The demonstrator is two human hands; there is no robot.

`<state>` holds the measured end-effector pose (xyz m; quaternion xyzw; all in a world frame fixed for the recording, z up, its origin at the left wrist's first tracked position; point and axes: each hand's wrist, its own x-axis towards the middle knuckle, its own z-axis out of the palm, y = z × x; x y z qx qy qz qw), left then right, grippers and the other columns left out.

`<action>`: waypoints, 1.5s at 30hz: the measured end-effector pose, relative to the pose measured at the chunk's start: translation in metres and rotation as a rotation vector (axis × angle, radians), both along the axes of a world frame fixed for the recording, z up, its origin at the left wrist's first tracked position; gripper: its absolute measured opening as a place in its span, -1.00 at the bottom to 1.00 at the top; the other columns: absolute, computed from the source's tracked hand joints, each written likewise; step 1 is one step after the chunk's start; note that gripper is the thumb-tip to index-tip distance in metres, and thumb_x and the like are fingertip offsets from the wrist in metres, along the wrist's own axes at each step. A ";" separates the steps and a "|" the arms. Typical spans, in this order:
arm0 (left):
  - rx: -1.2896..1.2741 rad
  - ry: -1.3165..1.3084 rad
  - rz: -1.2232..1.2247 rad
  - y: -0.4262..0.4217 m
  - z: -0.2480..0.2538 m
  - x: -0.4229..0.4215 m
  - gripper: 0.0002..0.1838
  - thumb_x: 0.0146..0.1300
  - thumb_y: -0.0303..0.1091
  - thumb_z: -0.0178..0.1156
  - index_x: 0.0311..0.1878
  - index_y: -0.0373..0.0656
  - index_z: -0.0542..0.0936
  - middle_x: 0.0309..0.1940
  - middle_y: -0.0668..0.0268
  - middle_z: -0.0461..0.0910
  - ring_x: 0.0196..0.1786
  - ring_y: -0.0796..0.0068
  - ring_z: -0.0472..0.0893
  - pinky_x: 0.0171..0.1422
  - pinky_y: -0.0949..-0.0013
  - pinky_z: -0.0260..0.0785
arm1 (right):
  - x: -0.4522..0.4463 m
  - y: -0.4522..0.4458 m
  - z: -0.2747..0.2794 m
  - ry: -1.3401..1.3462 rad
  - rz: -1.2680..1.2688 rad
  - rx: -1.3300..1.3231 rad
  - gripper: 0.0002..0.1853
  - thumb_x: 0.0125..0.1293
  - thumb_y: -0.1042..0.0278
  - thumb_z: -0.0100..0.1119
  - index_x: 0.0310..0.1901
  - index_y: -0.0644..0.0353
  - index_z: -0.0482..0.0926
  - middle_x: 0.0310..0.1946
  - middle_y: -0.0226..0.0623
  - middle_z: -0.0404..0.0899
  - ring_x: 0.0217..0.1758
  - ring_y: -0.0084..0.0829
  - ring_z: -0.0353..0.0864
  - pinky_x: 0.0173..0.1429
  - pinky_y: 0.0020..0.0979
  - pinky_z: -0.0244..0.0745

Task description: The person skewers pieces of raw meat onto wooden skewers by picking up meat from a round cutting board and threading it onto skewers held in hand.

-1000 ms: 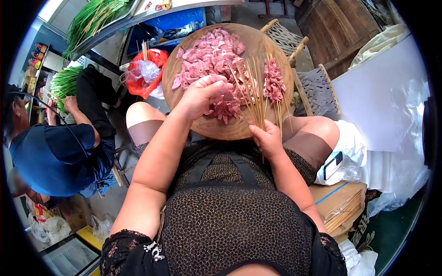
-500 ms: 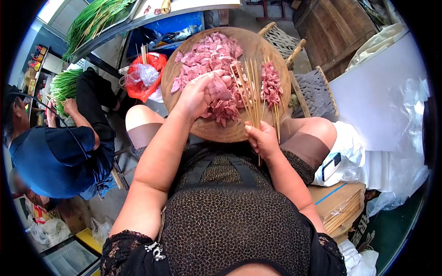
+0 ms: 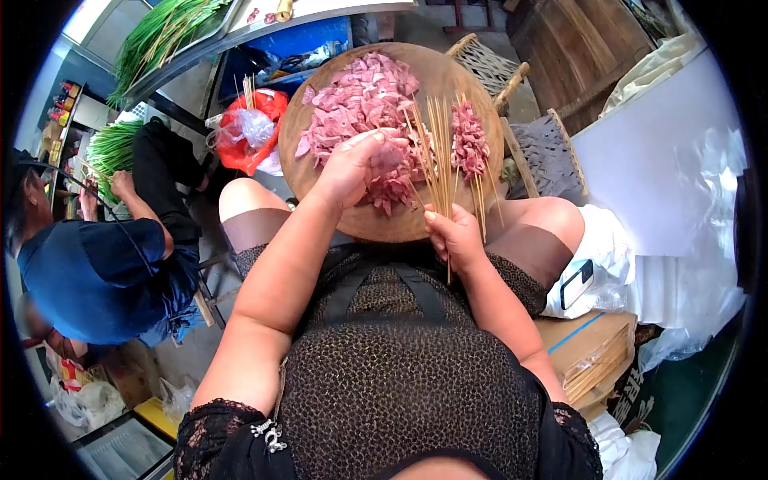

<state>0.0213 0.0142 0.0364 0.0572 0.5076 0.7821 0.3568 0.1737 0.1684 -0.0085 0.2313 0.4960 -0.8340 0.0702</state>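
My left hand [image 3: 356,170] is curled closed around a piece of raw meat [image 3: 387,157], palm turned partly up. It hovers over the near part of a round wooden board [image 3: 320,83]. Fanned upward from my right hand [image 3: 456,236] is a bunch of thin bamboo skewers [image 3: 439,160], pinched near their lower ends. A big heap of sliced raw meat [image 3: 360,88] covers the board's left and middle. Threaded meat skewers [image 3: 470,136] lie at the right side, their bare ends toward me. More meat [image 3: 390,194] sits between my hands, partly hidden.
A red plastic bag [image 3: 254,132] with sticks stands left of the board. Woven stools [image 3: 544,156] are at the right. A co-worker in a dark shirt [image 3: 92,264] sits at the left, handling greens [image 3: 116,148]. A phone [image 3: 577,284] rests on white plastic beside my right leg.
My left hand has shifted slightly right, and its fingers have curled more around the meat. My right hand stays nearly still with the skewers.
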 end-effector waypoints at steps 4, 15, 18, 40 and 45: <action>0.186 -0.120 0.070 0.006 -0.012 0.002 -0.68 0.35 -0.22 -0.10 0.04 -0.19 0.42 -0.15 0.28 0.56 -0.11 0.49 0.53 0.03 0.34 0.39 | -0.004 -0.001 0.002 0.009 0.027 0.000 -0.78 0.20 0.36 0.14 -0.15 0.22 0.44 -0.56 -0.41 0.44 -0.76 -0.70 0.23 -0.77 -0.66 0.08; 0.358 -0.107 0.364 0.020 -0.029 -0.003 -0.85 0.27 -0.37 -0.15 -0.16 -0.13 0.38 -0.62 0.43 0.32 -0.59 0.57 0.30 -0.49 0.47 0.23 | 0.000 -0.008 -0.005 0.085 0.147 0.019 -0.72 0.28 0.33 0.06 -0.02 0.24 0.44 -0.52 -0.40 0.52 -0.71 -0.71 0.31 -0.69 -0.66 0.16; 0.350 -0.190 0.387 0.024 -0.023 0.005 -0.91 0.20 -0.42 -0.19 -0.36 -0.04 0.33 -0.73 0.50 0.14 -0.74 0.64 0.07 -0.69 0.51 -0.05 | 0.002 -0.013 -0.004 0.035 0.176 0.052 -0.74 0.27 0.36 0.08 -0.05 0.26 0.47 -0.56 -0.47 0.48 -0.67 -0.72 0.30 -0.60 -0.67 0.19; -0.659 1.279 0.273 -0.018 -0.020 -0.041 -0.65 0.18 -0.51 0.04 0.07 -0.13 0.49 0.02 0.18 0.49 0.08 0.22 0.48 0.20 0.34 0.28 | -0.002 0.002 0.000 0.031 -0.052 0.051 -0.80 0.30 0.39 0.03 -0.07 0.20 0.48 -0.60 -0.51 0.39 -0.69 -0.71 0.22 -0.63 -0.68 0.10; -0.899 1.424 0.003 -0.047 -0.046 -0.081 -0.54 0.04 -0.65 -0.03 0.03 -0.07 0.53 0.09 0.13 0.45 0.15 0.19 0.44 0.20 0.33 0.30 | -0.007 0.002 0.000 0.053 -0.080 0.032 -0.79 0.30 0.35 0.02 -0.06 0.17 0.46 -0.63 -0.51 0.39 -0.75 -0.73 0.18 -0.70 -0.68 0.04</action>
